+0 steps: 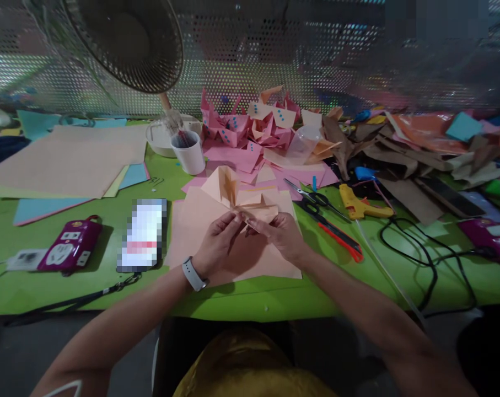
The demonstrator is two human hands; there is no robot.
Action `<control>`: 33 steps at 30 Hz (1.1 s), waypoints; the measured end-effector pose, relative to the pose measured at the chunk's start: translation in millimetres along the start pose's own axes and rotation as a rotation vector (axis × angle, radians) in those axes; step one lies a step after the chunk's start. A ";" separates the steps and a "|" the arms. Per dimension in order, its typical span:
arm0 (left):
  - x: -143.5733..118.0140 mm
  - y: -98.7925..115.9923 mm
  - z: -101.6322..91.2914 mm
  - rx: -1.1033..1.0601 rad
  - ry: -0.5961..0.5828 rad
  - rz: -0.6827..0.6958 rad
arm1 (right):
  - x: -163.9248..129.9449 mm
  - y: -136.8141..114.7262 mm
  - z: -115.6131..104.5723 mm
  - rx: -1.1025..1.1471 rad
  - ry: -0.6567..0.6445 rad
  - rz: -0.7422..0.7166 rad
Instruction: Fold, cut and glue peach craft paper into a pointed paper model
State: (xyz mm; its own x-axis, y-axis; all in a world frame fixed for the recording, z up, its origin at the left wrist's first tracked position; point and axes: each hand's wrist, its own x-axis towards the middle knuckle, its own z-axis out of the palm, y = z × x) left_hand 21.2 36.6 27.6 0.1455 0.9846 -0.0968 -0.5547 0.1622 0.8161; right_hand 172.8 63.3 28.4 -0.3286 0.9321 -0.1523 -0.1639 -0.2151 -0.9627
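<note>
A partly folded peach paper piece (237, 196) is held just above a flat peach sheet (200, 226) on the green table (109, 286). My left hand (216, 242), with a grey wristband, pinches its near edge from the left. My right hand (280, 234) pinches the same fold from the right, fingertips almost touching the left ones. The folded flaps stand up beyond my fingers.
A phone (144, 234) and a purple power strip (70, 245) lie left. Scissors (311, 201), a red cutter (340, 240), a yellow glue gun (359, 205) and black cables (423, 259) lie right. A white cup (188, 153), fan (129, 38), and pink paper shapes (250, 129) stand behind.
</note>
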 end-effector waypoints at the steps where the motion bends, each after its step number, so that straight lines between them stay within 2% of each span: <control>1: -0.3 0.9 -1.6 0.011 0.000 -0.007 | 0.7 -2.1 -3.5 0.004 -0.023 0.032; 5: -3.3 5.0 -10.6 0.158 -0.010 -0.030 | 3.1 -13.7 -18.9 -0.019 -0.166 0.105; 10: -11.0 7.9 -16.5 0.435 -0.157 -0.179 | 4.0 -22.2 -27.7 -0.048 -0.415 0.214; 12: -12.5 7.5 -15.1 0.479 -0.216 -0.244 | 4.6 -21.8 -28.0 -0.049 -0.453 0.238; 14: -11.9 6.3 -11.6 0.449 -0.225 -0.263 | 5.7 -19.8 -27.8 -0.050 -0.469 0.239; 16: -9.7 5.0 -6.6 0.340 -0.139 -0.240 | 6.5 -16.9 -26.7 -0.019 -0.416 0.186; 19: -5.5 4.2 1.1 0.145 0.039 -0.179 | 5.1 -13.4 -21.9 0.001 -0.235 -0.017; 23: -2.9 2.6 6.4 -0.031 0.132 -0.127 | -2.1 -13.6 -9.6 -0.346 -0.013 -0.311; 26: -3.8 -0.8 7.5 -0.088 0.164 -0.133 | -4.8 -14.0 -1.6 -0.554 0.073 -0.462; 33: -7.5 -5.0 10.1 -0.067 0.185 -0.155 | -0.3 -6.5 -1.2 -0.642 0.121 -0.488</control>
State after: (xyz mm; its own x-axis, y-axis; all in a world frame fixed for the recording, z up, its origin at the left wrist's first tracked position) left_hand 31.2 27.8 30.0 0.0844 0.9416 -0.3259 -0.5915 0.3105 0.7441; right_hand 175.0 64.8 34.5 -0.2489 0.9106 0.3299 0.3149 0.3982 -0.8616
